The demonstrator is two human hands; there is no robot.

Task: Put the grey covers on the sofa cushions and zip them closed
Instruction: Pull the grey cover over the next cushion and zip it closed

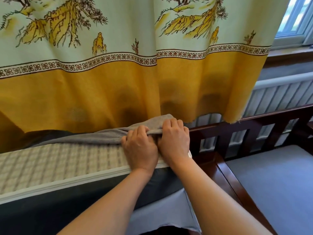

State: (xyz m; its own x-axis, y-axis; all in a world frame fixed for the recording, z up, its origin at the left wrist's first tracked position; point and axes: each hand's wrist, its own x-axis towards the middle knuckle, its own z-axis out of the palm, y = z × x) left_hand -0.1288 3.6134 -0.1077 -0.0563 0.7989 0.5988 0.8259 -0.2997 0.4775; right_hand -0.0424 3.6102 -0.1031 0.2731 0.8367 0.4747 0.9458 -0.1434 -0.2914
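Both grips, the left hand (139, 150) and right hand (174, 141), curl side by side on the bunched edge of the soft grey fabric cover (94, 138) at the right end of the long checked cream cushion (59, 163), whose uncovered length runs away leftward.

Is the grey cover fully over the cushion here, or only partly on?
Partly on. The grey cover is bunched along the cushion's far edge, its checked top bare; left hand and right hand grip the corner.

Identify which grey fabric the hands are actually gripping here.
The darker, heathered grey cover bunched on the checked cushion, held by the left hand and right hand; the paler blue-grey seat cushions lie untouched.
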